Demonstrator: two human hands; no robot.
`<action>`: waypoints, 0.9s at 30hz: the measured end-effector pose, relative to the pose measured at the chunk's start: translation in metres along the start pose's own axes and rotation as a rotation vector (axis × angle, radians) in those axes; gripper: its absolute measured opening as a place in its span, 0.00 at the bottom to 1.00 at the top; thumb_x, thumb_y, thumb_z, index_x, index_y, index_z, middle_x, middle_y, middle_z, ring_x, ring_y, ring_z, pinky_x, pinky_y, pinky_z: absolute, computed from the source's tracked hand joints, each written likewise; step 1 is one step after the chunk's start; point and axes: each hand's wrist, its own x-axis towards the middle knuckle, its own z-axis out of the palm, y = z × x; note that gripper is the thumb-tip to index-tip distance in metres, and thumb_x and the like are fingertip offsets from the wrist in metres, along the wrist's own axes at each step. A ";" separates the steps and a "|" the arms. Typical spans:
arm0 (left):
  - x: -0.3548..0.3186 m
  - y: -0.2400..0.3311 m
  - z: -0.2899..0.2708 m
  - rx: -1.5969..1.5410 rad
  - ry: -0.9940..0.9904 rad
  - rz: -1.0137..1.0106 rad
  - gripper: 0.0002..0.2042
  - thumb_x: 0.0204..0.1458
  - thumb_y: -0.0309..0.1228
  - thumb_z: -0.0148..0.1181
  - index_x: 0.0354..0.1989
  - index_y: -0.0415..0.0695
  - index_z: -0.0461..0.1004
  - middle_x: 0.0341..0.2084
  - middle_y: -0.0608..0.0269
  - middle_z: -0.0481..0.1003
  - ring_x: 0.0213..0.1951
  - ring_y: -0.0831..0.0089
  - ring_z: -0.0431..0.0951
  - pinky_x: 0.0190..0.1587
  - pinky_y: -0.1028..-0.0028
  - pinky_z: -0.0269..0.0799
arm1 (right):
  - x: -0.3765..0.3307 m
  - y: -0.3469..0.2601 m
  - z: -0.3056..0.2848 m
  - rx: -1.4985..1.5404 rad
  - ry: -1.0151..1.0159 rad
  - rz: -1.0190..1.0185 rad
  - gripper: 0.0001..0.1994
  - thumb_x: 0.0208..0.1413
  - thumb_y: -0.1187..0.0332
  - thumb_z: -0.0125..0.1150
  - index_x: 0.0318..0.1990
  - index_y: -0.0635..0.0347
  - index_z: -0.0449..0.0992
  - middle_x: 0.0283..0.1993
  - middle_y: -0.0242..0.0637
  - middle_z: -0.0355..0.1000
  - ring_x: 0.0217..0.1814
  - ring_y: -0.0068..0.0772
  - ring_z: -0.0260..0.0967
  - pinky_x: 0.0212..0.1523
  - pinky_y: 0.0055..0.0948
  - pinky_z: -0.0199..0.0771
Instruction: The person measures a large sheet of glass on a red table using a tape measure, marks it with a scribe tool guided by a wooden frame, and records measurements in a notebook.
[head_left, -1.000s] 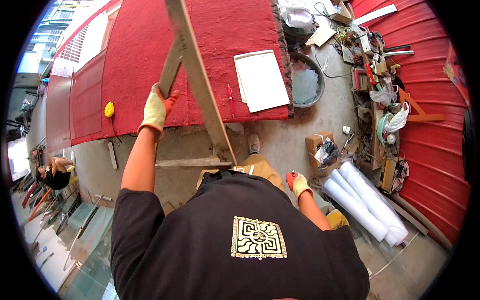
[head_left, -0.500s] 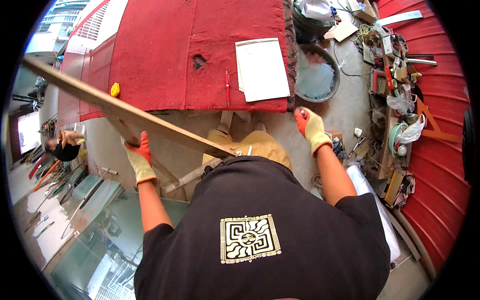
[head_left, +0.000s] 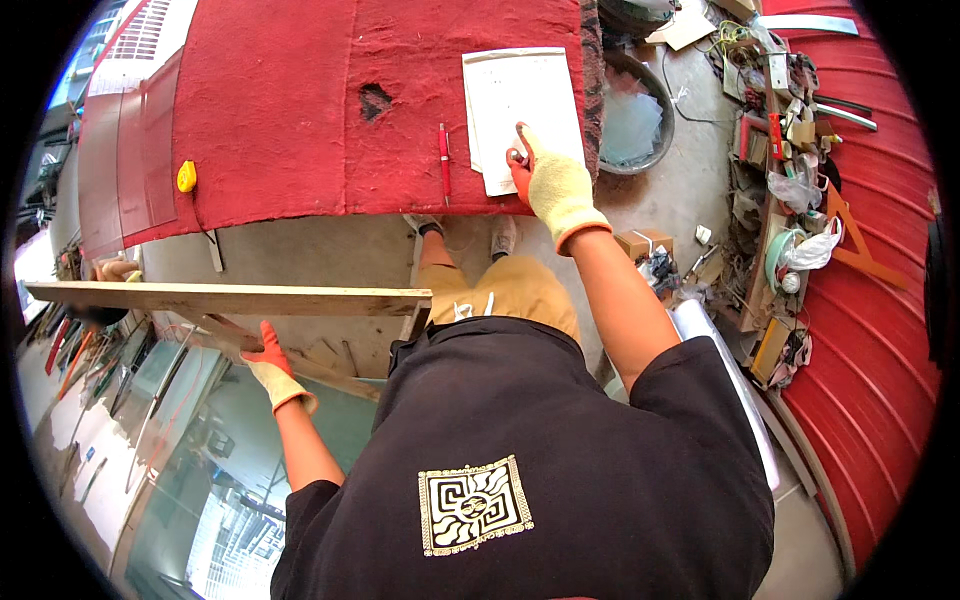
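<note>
My left hand (head_left: pixel 273 368), in a cream glove with orange-red palm and fingers, grips a slat of a wooden frame (head_left: pixel 240 298) at my left side. One long bar of the frame runs nearly level across the view, its near end beside my waist. My right hand (head_left: pixel 557 188), gloved alike, is over the lower part of a white paper pad (head_left: pixel 520 95) on the red-covered table (head_left: pixel 270 120). Its fingers are closed around something small and dark, mostly hidden. A red pen (head_left: pixel 445 165) lies left of the pad.
A yellow tape measure (head_left: pixel 186 177) lies near the table's left front edge. Right of the table stands a round tub (head_left: pixel 632 125) holding pale shards. Cluttered shelving (head_left: pixel 785 200) lines the red wall. Glass sheets (head_left: pixel 200 480) are at lower left, and another person's arm (head_left: pixel 117 270) shows at far left.
My right hand has moved forward and left from beside the table onto the pad. The wooden frame in my left hand has swung from a slant to nearly level and come lower.
</note>
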 end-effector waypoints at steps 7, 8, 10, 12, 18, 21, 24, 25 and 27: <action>0.022 -0.011 -0.001 0.023 0.014 -0.006 0.51 0.58 0.56 0.75 0.76 0.26 0.60 0.73 0.37 0.68 0.72 0.53 0.71 0.74 0.58 0.65 | 0.003 -0.006 0.008 0.005 0.033 0.049 0.23 0.66 0.57 0.66 0.68 0.46 0.80 0.44 0.50 0.85 0.44 0.56 0.85 0.47 0.51 0.83; 0.026 -0.012 -0.001 0.015 -0.004 0.005 0.50 0.58 0.56 0.76 0.76 0.26 0.61 0.73 0.37 0.68 0.72 0.53 0.72 0.74 0.58 0.65 | -0.002 -0.006 0.007 0.049 0.042 0.015 0.23 0.66 0.57 0.67 0.67 0.46 0.80 0.43 0.50 0.85 0.43 0.55 0.85 0.46 0.50 0.83; 0.033 -0.011 -0.002 -0.006 -0.036 0.033 0.50 0.59 0.55 0.76 0.75 0.27 0.61 0.73 0.37 0.69 0.71 0.53 0.72 0.74 0.58 0.66 | -0.011 -0.009 0.005 0.105 0.032 -0.036 0.21 0.66 0.58 0.67 0.65 0.46 0.81 0.41 0.49 0.85 0.42 0.54 0.85 0.44 0.49 0.83; 0.036 -0.012 0.001 0.004 -0.008 0.016 0.50 0.58 0.56 0.76 0.75 0.27 0.61 0.72 0.38 0.69 0.71 0.53 0.72 0.73 0.58 0.66 | -0.027 -0.017 0.003 0.125 -0.013 -0.069 0.18 0.65 0.60 0.67 0.61 0.47 0.83 0.39 0.48 0.85 0.40 0.53 0.85 0.42 0.47 0.83; 0.042 -0.011 0.009 0.041 -0.023 -0.105 0.51 0.57 0.59 0.75 0.73 0.26 0.62 0.69 0.37 0.72 0.67 0.48 0.75 0.70 0.57 0.69 | -0.077 -0.031 0.004 0.235 -0.205 -0.258 0.04 0.64 0.65 0.67 0.41 0.51 0.80 0.34 0.45 0.80 0.37 0.55 0.80 0.38 0.48 0.80; 0.041 -0.004 0.012 0.056 -0.023 -0.072 0.51 0.57 0.60 0.75 0.72 0.26 0.62 0.68 0.35 0.73 0.66 0.48 0.76 0.69 0.56 0.70 | -0.103 -0.025 0.007 0.187 -0.251 -0.245 0.12 0.70 0.57 0.64 0.38 0.54 0.80 0.35 0.46 0.80 0.38 0.58 0.80 0.39 0.50 0.79; 0.031 0.017 0.018 0.027 -0.034 -0.025 0.50 0.57 0.60 0.74 0.72 0.27 0.63 0.66 0.34 0.74 0.64 0.47 0.76 0.68 0.56 0.71 | -0.120 -0.011 0.000 0.136 -0.293 -0.232 0.13 0.70 0.55 0.62 0.38 0.54 0.80 0.35 0.47 0.81 0.39 0.59 0.80 0.40 0.51 0.79; 0.020 0.039 0.021 0.008 -0.046 -0.027 0.50 0.57 0.60 0.74 0.72 0.27 0.63 0.66 0.35 0.74 0.64 0.47 0.77 0.67 0.56 0.71 | -0.124 -0.004 -0.002 0.114 -0.301 -0.230 0.13 0.71 0.55 0.62 0.39 0.53 0.80 0.35 0.47 0.81 0.39 0.59 0.80 0.40 0.52 0.79; 0.025 0.030 0.017 -0.004 -0.039 -0.035 0.49 0.57 0.60 0.74 0.71 0.27 0.64 0.65 0.36 0.75 0.62 0.47 0.78 0.66 0.56 0.73 | -0.129 0.015 -0.003 0.104 -0.272 -0.200 0.13 0.71 0.55 0.62 0.39 0.53 0.80 0.35 0.47 0.81 0.40 0.60 0.80 0.40 0.52 0.79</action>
